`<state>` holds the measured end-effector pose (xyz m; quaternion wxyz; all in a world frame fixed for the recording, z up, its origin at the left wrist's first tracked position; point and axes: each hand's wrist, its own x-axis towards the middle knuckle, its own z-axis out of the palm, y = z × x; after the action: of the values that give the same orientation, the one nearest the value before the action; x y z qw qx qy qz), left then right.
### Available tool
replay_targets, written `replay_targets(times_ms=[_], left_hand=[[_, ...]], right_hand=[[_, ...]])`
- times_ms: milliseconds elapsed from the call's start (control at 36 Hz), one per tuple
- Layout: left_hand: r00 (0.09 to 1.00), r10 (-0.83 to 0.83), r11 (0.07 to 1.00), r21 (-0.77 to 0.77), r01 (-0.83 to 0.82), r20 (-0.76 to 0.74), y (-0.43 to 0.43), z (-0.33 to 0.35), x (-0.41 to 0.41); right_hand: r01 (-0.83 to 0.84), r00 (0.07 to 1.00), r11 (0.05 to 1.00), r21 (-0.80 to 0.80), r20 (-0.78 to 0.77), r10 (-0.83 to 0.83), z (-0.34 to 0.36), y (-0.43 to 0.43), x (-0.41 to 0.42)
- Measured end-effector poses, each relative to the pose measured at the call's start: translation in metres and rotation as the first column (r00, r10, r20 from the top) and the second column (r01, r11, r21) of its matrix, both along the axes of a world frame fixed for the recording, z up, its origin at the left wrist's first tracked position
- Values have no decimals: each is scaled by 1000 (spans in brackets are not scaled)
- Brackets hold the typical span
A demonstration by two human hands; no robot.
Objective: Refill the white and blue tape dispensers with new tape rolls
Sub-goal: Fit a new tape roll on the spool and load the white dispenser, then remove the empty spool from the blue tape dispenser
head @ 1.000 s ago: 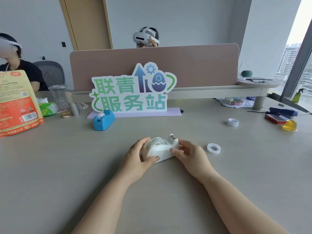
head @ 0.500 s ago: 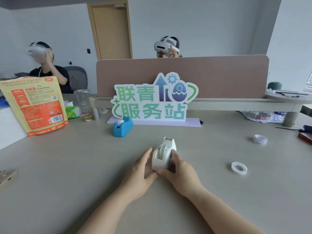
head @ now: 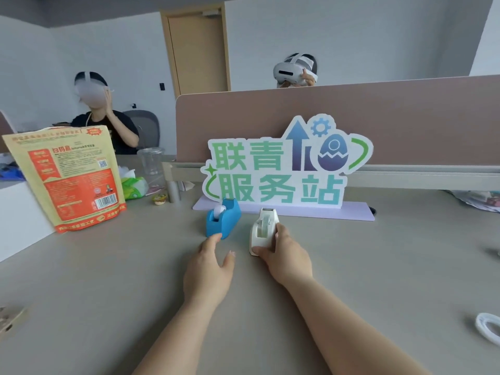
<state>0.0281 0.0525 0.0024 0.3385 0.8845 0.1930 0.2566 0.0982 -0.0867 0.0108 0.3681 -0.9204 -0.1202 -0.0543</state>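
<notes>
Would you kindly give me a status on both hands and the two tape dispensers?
Left hand open, fingertips at blue dispenser. Right hand grips white dispenser, on table. Sign close behind both.

Soft even daylight; edges bowed, perhaps slightly motion-blurred.

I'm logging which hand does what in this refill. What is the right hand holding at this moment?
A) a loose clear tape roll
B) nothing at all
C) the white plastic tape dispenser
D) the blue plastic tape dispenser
C: the right hand has its thumb and fingers curled round the white plastic tape dispenser. The blue plastic tape dispenser stands apart to its left, with the open left hand at its near end.
</notes>
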Motion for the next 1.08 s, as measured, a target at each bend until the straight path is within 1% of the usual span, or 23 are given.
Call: replay_targets(times_ms=[167, 278, 361, 472, 611, 722, 806, 917, 1083], left_hand=[[997, 79, 997, 0, -79, 13, 17, 0, 32], [992, 118, 993, 10, -119, 34, 23, 0, 46], [988, 142, 990, -22, -141, 56, 28, 4, 57], [992, 124, 991, -47, -125, -20, 35, 5, 76], [990, 107, 993, 51, -103, -89, 37, 4, 86], [987, 118, 993, 41, -114, -107, 34, 6, 77], [988, 110, 994, 41, -106, -112, 26, 6, 55], [993, 36, 999, 42, -32, -113, 15, 2, 7], [990, -72, 997, 15, 75, -119, -12, 1, -67]], right_hand=[[19, 1000, 999, -37, 23, -18, -2, 21, 37], [26, 999, 998, -49, 33, -24, -4, 22, 43], [29, 1000, 999, -30, 10, -28, -4, 21, 41], [48, 999, 999, -1, -7, -48, -4, 18, 37], [28, 999, 999, -34, -30, -29, -2, 13, 29], [9, 998, 999, -44, -69, -12, 5, 4, 12], [-30, 996, 998, -49, -90, 26, 4, -8, -4], [-83, 991, 996, 26, -103, 85, 1, -33, -26], [-120, 980, 951, 286, -118, 159, 2, -79, -79]])
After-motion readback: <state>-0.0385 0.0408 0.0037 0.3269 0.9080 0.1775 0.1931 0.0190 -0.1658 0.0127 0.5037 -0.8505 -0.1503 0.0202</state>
